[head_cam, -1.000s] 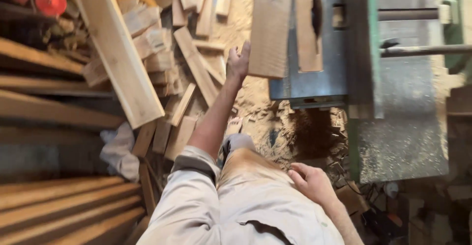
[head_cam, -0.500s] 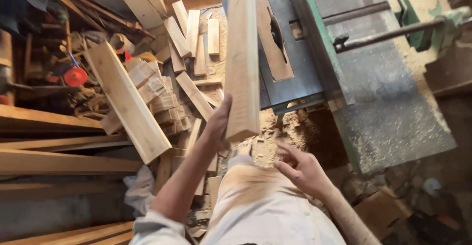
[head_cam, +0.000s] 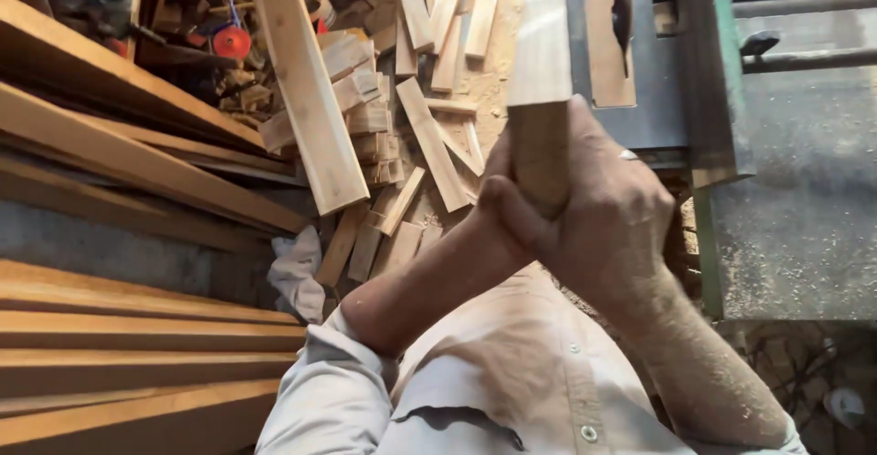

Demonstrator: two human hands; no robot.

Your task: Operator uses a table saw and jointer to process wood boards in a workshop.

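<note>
- A long wooden board (head_cam: 541,62) is held upright near the middle of the view, its lower end gripped by both hands and its upper part running out of the top edge.
- The right hand (head_cam: 603,208) is clamped around the board's lower end, fingers wrapped over its near face.
- The left hand (head_cam: 498,201) is pressed against the board's left side, mostly hidden behind the right hand; its grip is closed on the wood.
- A table saw (head_cam: 658,53) is seen to the right, just behind the board.
- Short wooden offcuts (head_cam: 411,144) are scattered on the sawdust-covered floor to the left.
- Long planks (head_cam: 137,309) are stacked at the far left.
</note>
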